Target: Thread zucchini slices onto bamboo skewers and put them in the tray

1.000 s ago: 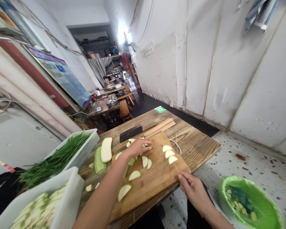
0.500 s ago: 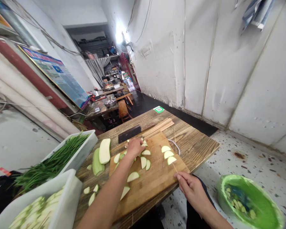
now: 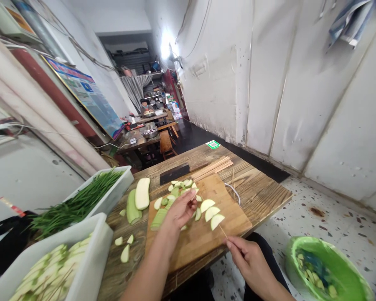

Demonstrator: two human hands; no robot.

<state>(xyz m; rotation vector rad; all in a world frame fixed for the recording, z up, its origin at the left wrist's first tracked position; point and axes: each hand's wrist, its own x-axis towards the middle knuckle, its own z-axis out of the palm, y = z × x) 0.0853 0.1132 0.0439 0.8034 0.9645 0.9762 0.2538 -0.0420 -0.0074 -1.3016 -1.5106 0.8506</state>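
My right hand (image 3: 250, 258) pinches the near end of a thin bamboo skewer (image 3: 222, 230) that carries three pale zucchini slices (image 3: 211, 212) over the wooden cutting board (image 3: 207, 238). My left hand (image 3: 182, 208) is closed on one more zucchini slice at the far end of that row, just touching it. Several loose slices (image 3: 175, 188) lie on the board's far side. Two peeled zucchini halves (image 3: 138, 198) rest on the table to the left of the board.
A cleaver (image 3: 175, 173) and a bundle of skewers (image 3: 214, 165) lie behind the board. Two white tubs on the left hold chives (image 3: 78, 205) and skewered slices (image 3: 47, 271). A green-lined bin (image 3: 329, 267) stands on the floor at right.
My left hand picked a slice from the far pile and brought it toward the skewer. The skewer with its three slices shifted left toward that hand.
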